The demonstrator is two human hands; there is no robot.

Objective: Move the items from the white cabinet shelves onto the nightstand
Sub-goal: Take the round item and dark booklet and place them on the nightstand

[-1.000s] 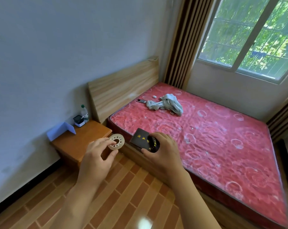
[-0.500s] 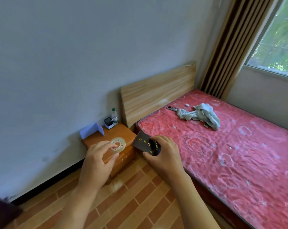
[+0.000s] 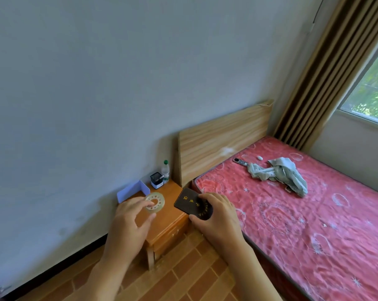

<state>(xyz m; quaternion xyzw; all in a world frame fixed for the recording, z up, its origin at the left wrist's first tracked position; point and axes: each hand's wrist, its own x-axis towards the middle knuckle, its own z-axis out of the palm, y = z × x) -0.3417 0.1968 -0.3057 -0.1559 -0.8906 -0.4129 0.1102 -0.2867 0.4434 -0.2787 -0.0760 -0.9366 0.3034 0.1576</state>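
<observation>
Left hand (image 3: 129,222) pinching a pale tape roll (image 3: 155,202) by fingertips, over the nightstand (image 3: 168,222). Right hand (image 3: 216,218) closed around a dark booklet (image 3: 189,202) with gold lettering, at the nightstand's bed-side edge. Farther back on top: blue folded card (image 3: 132,192), black pen cup (image 3: 156,180), small bottle (image 3: 165,171). Beyond, grey cloth (image 3: 279,174) on the red bed (image 3: 314,213).

the nightstand (image 3: 168,216) is orange-brown wood, and the tape roll (image 3: 154,202) at its 10 o'clock side is pale, translucent yellow. the booklet (image 3: 191,203) is dark brown with gold lettering. at 3 o'clock the mattress (image 3: 314,224) is red-pink with white swirls and stars, carrying a grey-green cloth (image 3: 279,172).
</observation>
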